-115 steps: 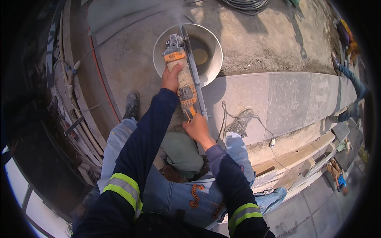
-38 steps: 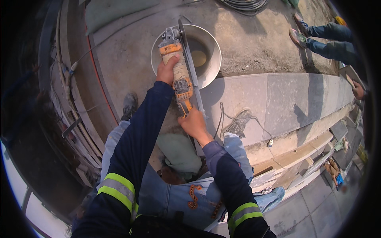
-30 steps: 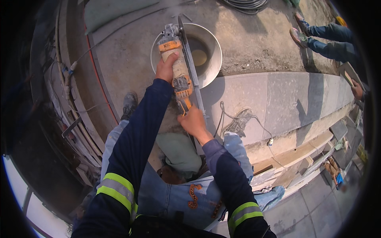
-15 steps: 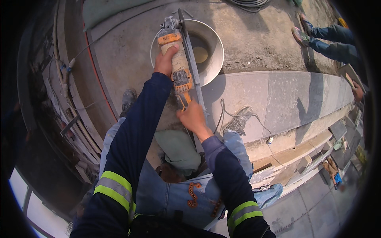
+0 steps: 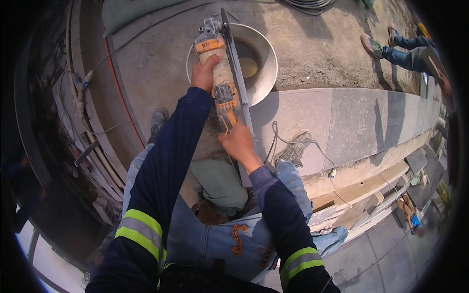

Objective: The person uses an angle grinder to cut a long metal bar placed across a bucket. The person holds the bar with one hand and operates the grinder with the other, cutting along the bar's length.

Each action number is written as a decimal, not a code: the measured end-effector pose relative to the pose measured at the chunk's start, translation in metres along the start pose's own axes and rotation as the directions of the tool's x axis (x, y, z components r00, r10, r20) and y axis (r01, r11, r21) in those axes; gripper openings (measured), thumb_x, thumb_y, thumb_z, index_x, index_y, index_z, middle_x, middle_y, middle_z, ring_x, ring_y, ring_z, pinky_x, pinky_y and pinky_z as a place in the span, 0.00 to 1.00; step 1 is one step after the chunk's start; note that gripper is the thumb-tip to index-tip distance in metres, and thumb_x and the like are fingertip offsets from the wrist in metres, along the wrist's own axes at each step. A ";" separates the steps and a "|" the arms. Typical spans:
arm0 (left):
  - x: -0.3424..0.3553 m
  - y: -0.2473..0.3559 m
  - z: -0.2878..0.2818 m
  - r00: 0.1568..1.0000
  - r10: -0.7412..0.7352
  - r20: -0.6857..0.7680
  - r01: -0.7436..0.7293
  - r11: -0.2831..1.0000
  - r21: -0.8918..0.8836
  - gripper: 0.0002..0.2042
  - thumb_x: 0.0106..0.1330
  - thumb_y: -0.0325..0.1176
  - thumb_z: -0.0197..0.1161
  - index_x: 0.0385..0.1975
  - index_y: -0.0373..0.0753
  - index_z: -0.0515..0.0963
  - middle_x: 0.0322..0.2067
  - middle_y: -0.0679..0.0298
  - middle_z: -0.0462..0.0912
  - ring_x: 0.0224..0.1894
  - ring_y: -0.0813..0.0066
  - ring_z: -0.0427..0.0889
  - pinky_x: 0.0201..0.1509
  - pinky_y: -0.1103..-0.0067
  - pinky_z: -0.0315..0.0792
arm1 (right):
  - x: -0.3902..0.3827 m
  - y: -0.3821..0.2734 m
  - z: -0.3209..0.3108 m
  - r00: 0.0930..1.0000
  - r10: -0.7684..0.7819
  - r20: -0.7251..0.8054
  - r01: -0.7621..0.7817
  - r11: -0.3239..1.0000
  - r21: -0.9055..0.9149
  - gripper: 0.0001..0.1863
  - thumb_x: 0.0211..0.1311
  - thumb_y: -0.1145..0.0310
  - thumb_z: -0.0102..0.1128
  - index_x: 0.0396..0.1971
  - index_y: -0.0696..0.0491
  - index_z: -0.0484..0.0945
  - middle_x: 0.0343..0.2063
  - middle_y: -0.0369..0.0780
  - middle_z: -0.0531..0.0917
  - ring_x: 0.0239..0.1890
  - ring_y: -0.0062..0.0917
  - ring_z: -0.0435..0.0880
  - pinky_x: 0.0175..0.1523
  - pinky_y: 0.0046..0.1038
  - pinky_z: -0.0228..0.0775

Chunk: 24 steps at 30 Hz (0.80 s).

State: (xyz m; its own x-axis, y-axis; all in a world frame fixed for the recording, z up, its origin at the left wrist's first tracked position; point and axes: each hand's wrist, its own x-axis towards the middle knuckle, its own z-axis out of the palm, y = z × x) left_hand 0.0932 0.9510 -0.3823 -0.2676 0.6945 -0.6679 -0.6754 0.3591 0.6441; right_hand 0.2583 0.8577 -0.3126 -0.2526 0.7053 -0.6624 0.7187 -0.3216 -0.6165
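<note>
I hold an orange and grey angle grinder (image 5: 221,80) with both hands. My left hand (image 5: 203,73) grips its body near the head. My right hand (image 5: 238,143) is closed around its rear handle. The disc (image 5: 225,23) stands on edge along a narrow grey stone strip (image 5: 243,102) that runs upright in front of me. The grinder's head sits over a round metal bowl (image 5: 261,73) with a little yellowish liquid in it. My shoes (image 5: 294,149) rest on the grey stone slabs.
A power cable (image 5: 278,144) loops over the large grey slab (image 5: 351,122) at the right. Another person's legs and shoes (image 5: 395,46) stand at the upper right. Pipes, rods and an orange hose (image 5: 117,88) line the left. Stacked boards and tiles (image 5: 371,200) lie at the lower right.
The grinder and both hands have moved forward along the stone strip, toward the far side of the bowl. The other person's legs have come in at the upper right.
</note>
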 end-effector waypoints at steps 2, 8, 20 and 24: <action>-0.002 -0.002 -0.001 1.000 0.008 -0.003 -0.008 1.000 0.001 0.20 0.66 0.38 0.67 0.51 0.30 0.77 0.38 0.57 0.85 0.33 0.68 0.87 0.38 0.74 0.81 | -0.002 0.001 0.000 1.000 0.003 0.008 -0.003 1.000 0.015 0.28 0.51 0.69 0.69 0.49 0.71 0.71 0.33 0.65 0.83 0.42 0.59 0.84 0.48 0.48 0.77; -0.014 -0.011 -0.002 1.000 0.016 -0.004 -0.016 1.000 0.013 0.19 0.66 0.37 0.66 0.52 0.31 0.78 0.39 0.58 0.85 0.35 0.69 0.86 0.40 0.75 0.80 | -0.013 0.007 0.000 0.999 0.031 0.038 -0.031 0.999 0.021 0.30 0.51 0.69 0.69 0.50 0.72 0.70 0.33 0.65 0.83 0.41 0.59 0.84 0.47 0.47 0.78; -0.031 -0.018 0.002 1.000 -0.013 -0.013 0.013 1.000 0.000 0.21 0.67 0.37 0.66 0.55 0.31 0.75 0.41 0.58 0.84 0.38 0.69 0.86 0.41 0.74 0.80 | -0.027 0.014 -0.002 0.995 0.082 0.050 -0.083 0.996 0.022 0.27 0.51 0.69 0.69 0.49 0.69 0.74 0.35 0.62 0.84 0.43 0.57 0.84 0.48 0.45 0.77; -0.026 -0.016 0.001 0.999 -0.030 -0.015 0.030 0.999 -0.019 0.21 0.67 0.37 0.66 0.55 0.31 0.75 0.41 0.58 0.84 0.37 0.69 0.86 0.41 0.74 0.80 | -0.024 0.013 -0.001 0.997 0.070 0.041 -0.070 0.997 0.014 0.28 0.51 0.69 0.69 0.49 0.69 0.73 0.35 0.62 0.84 0.43 0.57 0.84 0.48 0.45 0.77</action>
State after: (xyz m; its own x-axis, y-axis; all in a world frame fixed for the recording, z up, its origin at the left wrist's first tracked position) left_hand 0.1117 0.9275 -0.3751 -0.2573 0.6739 -0.6926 -0.6963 0.3677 0.6164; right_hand 0.2741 0.8371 -0.3043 -0.2280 0.6548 -0.7206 0.7255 -0.3792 -0.5743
